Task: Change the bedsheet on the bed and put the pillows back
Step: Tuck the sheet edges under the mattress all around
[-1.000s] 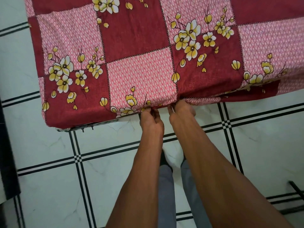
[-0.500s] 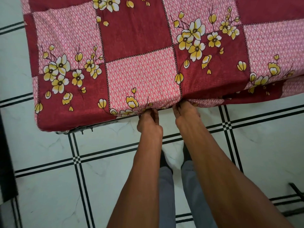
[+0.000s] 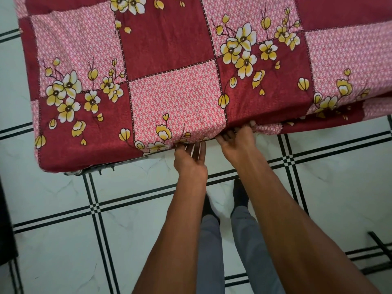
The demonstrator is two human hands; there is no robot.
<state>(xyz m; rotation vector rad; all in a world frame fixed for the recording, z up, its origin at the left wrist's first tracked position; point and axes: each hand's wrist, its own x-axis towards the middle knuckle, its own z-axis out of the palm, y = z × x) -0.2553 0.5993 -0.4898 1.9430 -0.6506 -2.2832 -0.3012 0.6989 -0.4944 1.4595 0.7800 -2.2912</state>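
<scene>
A red and pink patchwork bedsheet (image 3: 176,96) with yellow flowers lies stretched over the mattress and fills the upper half of the head view. Its near edge hangs over the mattress side. My left hand (image 3: 191,160) is at that edge, fingers straight and apart, their tips under the sheet's hem. My right hand (image 3: 237,143) is just to its right, palm toward the mattress side, fingertips hidden under the fabric. To the right of my hands a loose fold of sheet (image 3: 331,122) sags below the edge. No pillow is in view.
White floor tiles with black lines (image 3: 106,209) lie below the bed. A bit of the bed frame (image 3: 93,170) shows under the near left corner. A dark object (image 3: 6,219) stands at the left edge, black metal bars (image 3: 379,251) at the lower right. My feet (image 3: 239,194) stand close to the bed.
Both hands have gone from curled at the sheet's edge to straight fingers pushed under it. The right hand has slid a little to the right.
</scene>
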